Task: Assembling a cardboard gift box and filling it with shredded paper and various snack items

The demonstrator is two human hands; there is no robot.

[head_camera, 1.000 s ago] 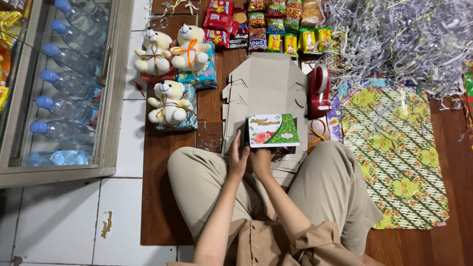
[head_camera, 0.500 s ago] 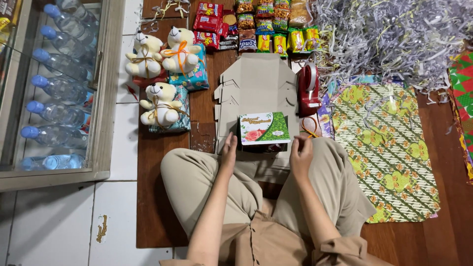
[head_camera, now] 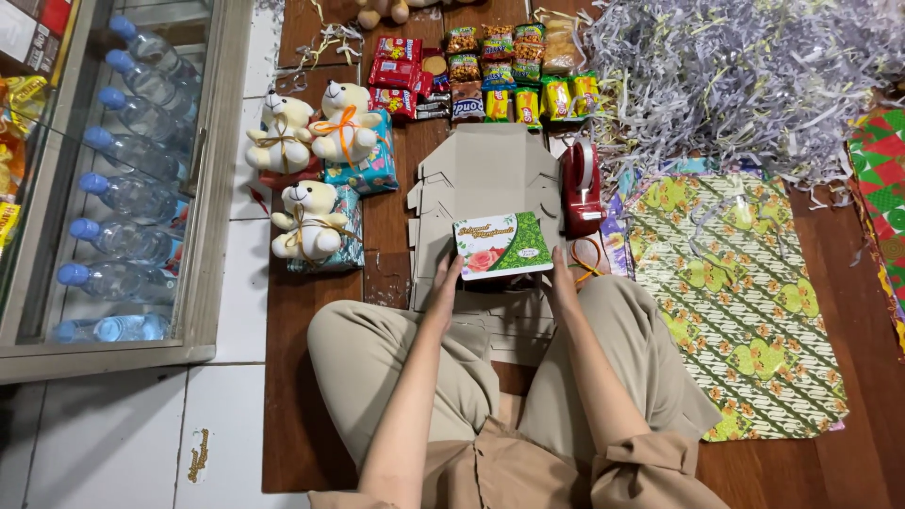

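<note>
Green-white box [head_camera: 501,246], long axis left-right at frame centre, was flanked by open left hand [head_camera: 445,283] and right hand [head_camera: 563,285], nothing gripped.

Three teddy bears [head_camera: 311,160], snack packets [head_camera: 490,75], red tape dispenser [head_camera: 582,188], shredded paper [head_camera: 735,75]

A dark wooden floor [head_camera: 311,377] carries everything, meeting white tiles [head_camera: 113,424] at nine o'clock. At centre lies a flattened cardboard box [head_camera: 485,174]. Snack packets [head_camera: 490,80] sit at twelve, three teddy bears [head_camera: 306,170] at ten, a red tape dispenser [head_camera: 582,188] just past the cardboard at one, shredded paper [head_camera: 735,75] at two, and patterned wrapping paper [head_camera: 745,302] at three.
</note>
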